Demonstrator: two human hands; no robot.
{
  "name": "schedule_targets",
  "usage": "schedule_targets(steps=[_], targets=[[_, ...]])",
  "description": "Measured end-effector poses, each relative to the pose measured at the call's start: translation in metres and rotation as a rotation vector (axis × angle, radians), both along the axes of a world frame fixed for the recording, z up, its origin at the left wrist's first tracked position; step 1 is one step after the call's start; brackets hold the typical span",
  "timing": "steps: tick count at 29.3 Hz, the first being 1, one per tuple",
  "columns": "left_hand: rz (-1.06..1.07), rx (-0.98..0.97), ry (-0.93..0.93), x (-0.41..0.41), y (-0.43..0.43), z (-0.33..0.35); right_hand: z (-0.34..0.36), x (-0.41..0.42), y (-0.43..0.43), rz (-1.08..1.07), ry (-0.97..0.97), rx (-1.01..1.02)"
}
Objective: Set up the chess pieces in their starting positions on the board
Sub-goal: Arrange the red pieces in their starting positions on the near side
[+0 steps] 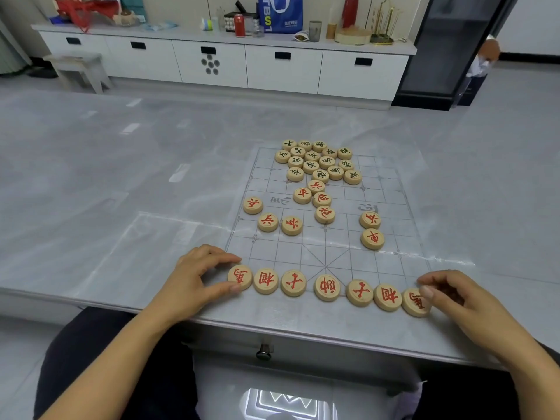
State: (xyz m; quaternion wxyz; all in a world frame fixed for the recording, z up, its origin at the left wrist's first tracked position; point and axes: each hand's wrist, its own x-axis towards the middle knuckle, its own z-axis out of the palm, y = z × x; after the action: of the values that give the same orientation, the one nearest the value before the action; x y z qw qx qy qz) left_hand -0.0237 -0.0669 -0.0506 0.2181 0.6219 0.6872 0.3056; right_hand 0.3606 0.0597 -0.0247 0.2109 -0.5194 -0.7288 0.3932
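Observation:
A clear plastic chess board (391, 207) lies on the grey table. Along its near edge stands a row of several wooden discs with red characters. My left hand (194, 277) pinches the leftmost red piece (240, 277) between thumb and forefinger. My right hand (448, 294) pinches the rightmost red piece (415, 303) the same way. More red pieces lie loose mid-board, such as one at the right (372, 238) and one at the left (252, 205). A cluster of black-lettered pieces (318, 162) is bunched at the far end.
The grey marble table (121, 177) stretches wide to the left and right of the board. Its front edge runs just under my wrists, with a drawer knob (263, 353) below. A white cabinet (227, 62) with clutter stands far behind.

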Motion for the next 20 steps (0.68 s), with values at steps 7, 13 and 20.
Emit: schedule_targets(steps=[7, 13, 20], targets=[[0.032, 0.020, -0.094, 0.000, 0.000, 0.005, -0.003, 0.003, 0.004, -0.071, 0.015, -0.007], [0.088, 0.009, -0.266, 0.003, -0.001, 0.010, -0.005, 0.004, 0.004, -0.085, 0.013, 0.000], [0.251, -0.020, -0.502, 0.002, 0.002, 0.023, 0.020, -0.011, 0.011, -0.032, -0.148, 0.044]])
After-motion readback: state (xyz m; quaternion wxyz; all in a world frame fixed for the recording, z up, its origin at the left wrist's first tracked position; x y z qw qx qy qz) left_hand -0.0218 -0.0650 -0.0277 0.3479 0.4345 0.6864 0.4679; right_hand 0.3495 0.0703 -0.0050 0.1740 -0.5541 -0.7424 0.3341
